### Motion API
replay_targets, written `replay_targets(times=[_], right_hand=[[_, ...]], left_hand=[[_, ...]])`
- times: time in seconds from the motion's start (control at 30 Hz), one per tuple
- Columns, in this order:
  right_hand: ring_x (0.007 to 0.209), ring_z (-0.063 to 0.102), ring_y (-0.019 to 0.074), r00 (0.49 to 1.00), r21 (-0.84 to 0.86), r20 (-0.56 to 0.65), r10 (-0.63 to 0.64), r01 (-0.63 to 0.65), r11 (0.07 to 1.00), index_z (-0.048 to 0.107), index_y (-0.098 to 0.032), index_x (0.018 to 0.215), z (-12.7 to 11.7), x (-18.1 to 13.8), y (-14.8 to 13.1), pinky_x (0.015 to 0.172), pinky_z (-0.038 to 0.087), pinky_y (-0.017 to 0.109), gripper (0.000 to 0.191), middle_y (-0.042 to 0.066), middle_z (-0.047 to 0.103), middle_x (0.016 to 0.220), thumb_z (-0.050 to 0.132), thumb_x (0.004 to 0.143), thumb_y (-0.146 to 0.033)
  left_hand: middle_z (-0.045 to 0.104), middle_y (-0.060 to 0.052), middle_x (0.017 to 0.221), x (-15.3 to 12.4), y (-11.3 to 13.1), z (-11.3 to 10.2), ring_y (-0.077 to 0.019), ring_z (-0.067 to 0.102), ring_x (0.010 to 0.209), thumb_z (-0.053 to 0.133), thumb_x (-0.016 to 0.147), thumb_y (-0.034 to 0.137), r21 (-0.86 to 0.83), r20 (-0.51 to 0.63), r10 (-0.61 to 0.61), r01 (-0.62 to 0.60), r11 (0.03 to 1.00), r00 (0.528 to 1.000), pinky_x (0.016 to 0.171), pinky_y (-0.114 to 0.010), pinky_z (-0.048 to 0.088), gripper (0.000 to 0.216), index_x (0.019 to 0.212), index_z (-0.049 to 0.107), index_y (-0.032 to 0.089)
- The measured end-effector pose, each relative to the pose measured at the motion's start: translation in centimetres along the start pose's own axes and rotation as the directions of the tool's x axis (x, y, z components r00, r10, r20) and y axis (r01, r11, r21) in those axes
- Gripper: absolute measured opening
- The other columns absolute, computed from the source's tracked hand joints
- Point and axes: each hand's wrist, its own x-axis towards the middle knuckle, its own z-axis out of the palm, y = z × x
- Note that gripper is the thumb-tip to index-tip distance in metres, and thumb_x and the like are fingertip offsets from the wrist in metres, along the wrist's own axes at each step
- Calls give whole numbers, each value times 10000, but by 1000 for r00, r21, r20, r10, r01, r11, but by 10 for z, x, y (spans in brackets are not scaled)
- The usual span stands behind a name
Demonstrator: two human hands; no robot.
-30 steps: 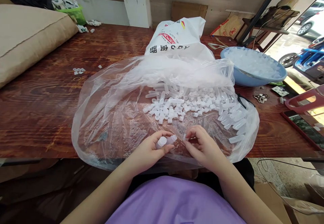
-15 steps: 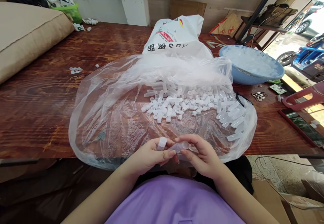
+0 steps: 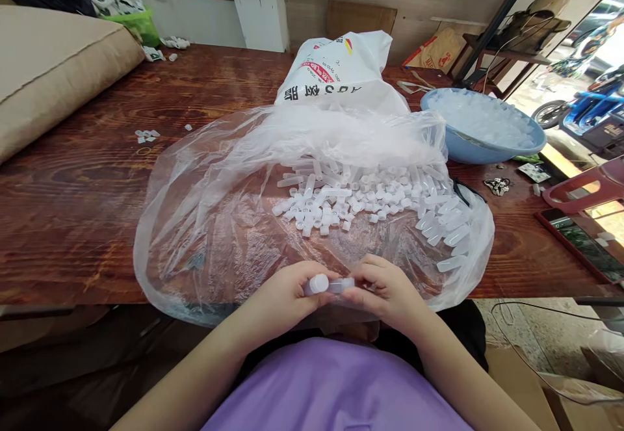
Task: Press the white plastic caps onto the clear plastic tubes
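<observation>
My left hand (image 3: pixel 291 288) is closed around two small translucent plastic tubes. One points its round white cap (image 3: pixel 319 283) toward me. The other tube (image 3: pixel 335 286) lies sideways between my hands. My right hand (image 3: pixel 385 289) pinches at that tube's right end, where a white cap (image 3: pixel 348 283) shows; the fingertips partly hide it. Beyond my hands, a pile of loose white caps (image 3: pixel 312 215) lies on a clear plastic bag (image 3: pixel 244 236), with more tubes (image 3: pixel 455 223) heaped at its right side.
A blue basin (image 3: pixel 480 151) full of translucent pieces stands at the back right. Behind the pile sits a white printed sack (image 3: pixel 336 60). Keys (image 3: pixel 497 186), a phone (image 3: pixel 580 242) and a pink plastic stool (image 3: pixel 585 184) are on the right. A large brown sack (image 3: pixel 63 67) lies at the left.
The tube between my hands has turned to lie more level, its capped end at my right fingers. The other tube in my left hand has tipped, its cap now facing me.
</observation>
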Motion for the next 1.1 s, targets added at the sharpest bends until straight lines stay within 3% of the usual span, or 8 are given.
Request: replay_targets(times=[0.1, 0.3, 0.47, 0.63, 0.73, 0.83, 0.93, 1.1], right_hand=[[548, 474, 134, 994, -82, 6, 112, -111, 990, 492, -178, 510, 7, -1, 2, 543, 376, 262, 626, 12, 458, 532, 169, 935, -505], [795, 565, 165, 999, -19, 27, 39, -39, 999, 525, -184, 1049, 3, -6, -2, 695, 446, 280, 293, 78, 596, 939, 394, 905, -403], [605, 531, 152, 993, -110, -13, 114, -115, 987, 519, -188, 759, 10, -5, -3, 555, 415, 259, 415, 30, 565, 660, 208, 949, -386], [675, 538, 182, 995, -266, -48, -85, 69, 961, 530, -175, 785, 18, 2, -4, 618, 409, 289, 398, 77, 595, 726, 229, 923, -396], [571, 490, 160, 985, -196, 5, 173, -169, 966, 457, -195, 606, 24, 10, -7, 536, 350, 271, 457, 45, 544, 598, 162, 918, -351], [546, 467, 144, 892, 21, 150, 427, -435, 900, 403, -194, 546, 26, 16, -11, 505, 320, 253, 480, 15, 490, 543, 174, 916, -396], [582, 493, 147, 878, 108, 195, 437, -462, 881, 447, -185, 576, 20, 21, -15, 538, 350, 248, 514, 10, 509, 572, 171, 923, -445], [824, 565, 197, 954, -321, -71, 290, -298, 899, 556, -184, 930, -4, 44, -9, 671, 399, 275, 310, 61, 606, 888, 301, 933, -362]], left_hand=[[643, -34, 900, 1, -3, 3, -178, 568, 857, 519, 786, 225, 195, -31, 139, -130, 972, 990, 812, -298, 428, 207, 949, 638, 178], [641, -28, 924, 2, -11, 3, -176, 581, 853, 525, 793, 245, 202, -105, 95, -72, 977, 990, 780, -284, 448, 213, 976, 621, 196], [639, -18, 905, -1, -9, 3, -160, 577, 815, 528, 784, 229, 168, -89, 108, -92, 981, 990, 760, -273, 447, 199, 959, 615, 193], [641, -10, 856, -1, -6, 4, -155, 578, 770, 533, 796, 265, 155, -63, 87, -76, 985, 994, 699, -255, 452, 163, 918, 606, 186], [646, -24, 877, 0, -9, 9, -163, 583, 805, 507, 799, 200, 256, -26, 124, -114, 960, 992, 730, -269, 457, 163, 930, 601, 181], [652, -48, 906, -1, -14, 14, -181, 584, 862, 450, 790, 97, 444, -21, 207, -177, 879, 978, 793, -304, 454, 238, 974, 584, 165], [651, -70, 932, 3, -12, 10, -206, 584, 866, 426, 791, 71, 640, 28, 260, -217, 737, 965, 791, -334, 460, 255, 985, 575, 145], [658, -80, 919, 48, 17, -30, -231, 603, 876, 416, 816, 117, 823, -166, 201, 23, 568, 965, 787, -341, 461, 249, 1015, 564, 148]])
